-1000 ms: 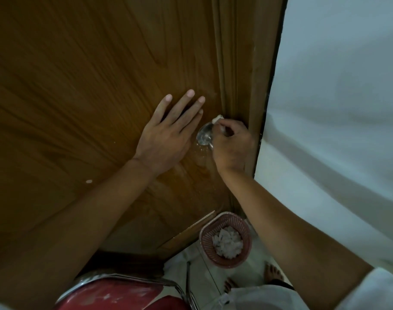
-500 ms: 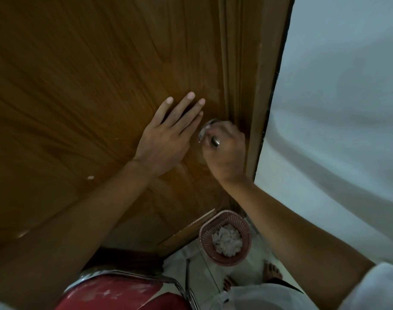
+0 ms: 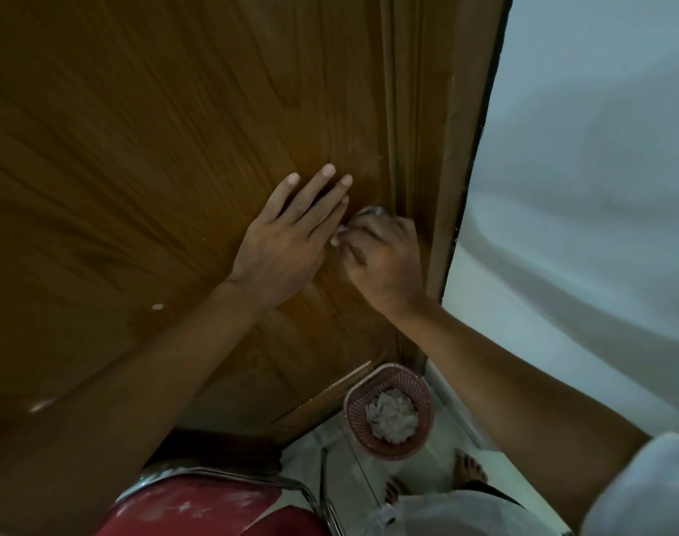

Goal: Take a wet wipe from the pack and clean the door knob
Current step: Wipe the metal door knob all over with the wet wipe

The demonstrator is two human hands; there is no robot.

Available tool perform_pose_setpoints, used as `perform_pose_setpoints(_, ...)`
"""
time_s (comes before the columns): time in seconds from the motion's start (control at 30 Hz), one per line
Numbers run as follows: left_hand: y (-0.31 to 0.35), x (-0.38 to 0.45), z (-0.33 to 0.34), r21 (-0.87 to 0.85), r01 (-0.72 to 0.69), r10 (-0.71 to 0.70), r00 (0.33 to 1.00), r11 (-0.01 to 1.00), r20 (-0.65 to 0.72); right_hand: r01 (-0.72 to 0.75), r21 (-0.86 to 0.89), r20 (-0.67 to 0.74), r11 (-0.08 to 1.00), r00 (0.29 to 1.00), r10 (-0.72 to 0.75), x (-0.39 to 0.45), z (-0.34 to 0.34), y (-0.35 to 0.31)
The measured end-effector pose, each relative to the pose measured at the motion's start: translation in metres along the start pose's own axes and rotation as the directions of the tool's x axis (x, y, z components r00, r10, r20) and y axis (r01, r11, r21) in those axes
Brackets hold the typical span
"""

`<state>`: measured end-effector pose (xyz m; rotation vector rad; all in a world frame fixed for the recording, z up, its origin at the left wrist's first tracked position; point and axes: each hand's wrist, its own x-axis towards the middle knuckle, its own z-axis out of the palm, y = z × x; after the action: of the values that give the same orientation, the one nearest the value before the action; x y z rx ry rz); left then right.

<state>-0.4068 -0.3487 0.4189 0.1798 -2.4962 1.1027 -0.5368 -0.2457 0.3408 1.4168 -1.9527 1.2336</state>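
Left hand (image 3: 287, 245) flat on door (image 3: 137, 148), fingers spread, holding nothing. Right hand (image 3: 384, 261) curled over door knob (image 3: 370, 211), wet wipe (image 3: 337, 236) barely showing. Risk: wipe bunches, hidden far side missed; the hand could slip off the knob.

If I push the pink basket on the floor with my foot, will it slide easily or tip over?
The pink basket is probably light: its walls look like thin openwork plastic and it holds only crumpled white wipes. On the smooth tiled floor it would likely slide. It looks wide for its height, so tipping seems unlikely.
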Motion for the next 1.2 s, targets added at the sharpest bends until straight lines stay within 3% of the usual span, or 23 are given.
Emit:
perform_pose_setpoints(0.07,0.0,0.0,0.0,-0.006,0.002,-0.002,1.0,1.0,-0.003,-0.138,0.086,-0.08,0.987,0.986,0.144,0.008,-0.001,-0.007)
perform_pose_setpoints(0.13,0.0,0.001,0.0,-0.004,0.006,-0.006,1.0,1.0,-0.013,-0.189,0.1,-0.09,0.977,0.976,0.198,0.011,0.0,-0.013)
perform_pose_setpoints(0.3,-0.001,0.0,0.0,0.008,-0.001,0.001,1.0,1.0,-0.005,-0.012,0.001,0.005,1.0,1.0,0.012,-0.004,0.003,-0.009)
perform_pose_setpoints(0.47,0.0,-0.001,0.0,-0.014,0.007,-0.007,1.0,1.0,-0.008,-0.193,0.072,-0.123,0.979,0.972,0.2,0.006,0.0,-0.011)
perform_pose_setpoints(0.63,0.001,-0.004,-0.001,0.011,0.011,-0.011,1.0,1.0,-0.002,-0.01,-0.027,0.042,1.0,0.999,0.011,-0.004,-0.001,-0.009)
perform_pose_setpoints(0.8,0.001,-0.008,-0.003,-0.034,0.027,-0.027,1.0,0.999,-0.013,-0.289,0.182,-0.127,0.94,0.941,0.314,0.019,-0.006,-0.021)
perform_pose_setpoints(0.93,-0.002,-0.003,-0.006,-0.015,0.03,-0.03,1.0,0.999,-0.006,-0.338,0.254,-0.048,0.906,0.931,0.361,0.014,-0.005,-0.026)
perform_pose_setpoints(1.0,-0.005,0.002,-0.008,0.0,0.039,-0.039,0.999,0.999,-0.002,-0.451,0.336,-0.08,0.827,0.861,0.502,0.019,-0.009,-0.03)
perform_pose_setpoints(1.1,-0.011,0.014,-0.014,-0.001,0.041,-0.041,0.999,0.999,-0.007,-0.591,0.484,-0.161,0.645,0.665,0.729,0.05,-0.019,-0.037)
perform_pose_setpoints(1.2,-0.013,0.022,-0.015,0.002,0.038,-0.038,0.999,0.999,0.001,-0.572,0.553,-0.163,0.606,0.638,0.752,0.065,-0.024,-0.042)
